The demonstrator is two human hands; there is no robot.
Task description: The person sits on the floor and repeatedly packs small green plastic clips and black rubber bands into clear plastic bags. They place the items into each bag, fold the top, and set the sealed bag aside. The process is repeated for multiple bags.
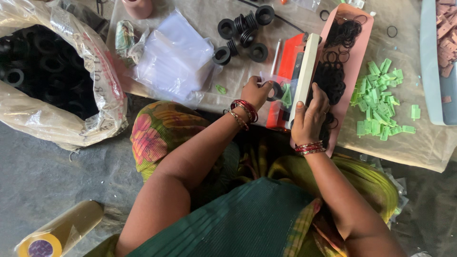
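My left hand (256,91) holds a small clear plastic pouch (276,89) with a black ring and a green plastic piece inside, its edge lying in the orange heat sealer (285,71). My right hand (309,116) presses down on the sealer's white arm (306,66). Both wrists wear red bangles. A pink tray (359,43) full of thin black rubber rings lies just right of the sealer.
A pile of green plastic pieces (381,100) lies to the right. Black rubber grommets (245,33) and a stack of clear pouches (176,57) sit at the back. A large bag of black rings (52,71) stands left. A tape roll (62,231) lies on the floor.
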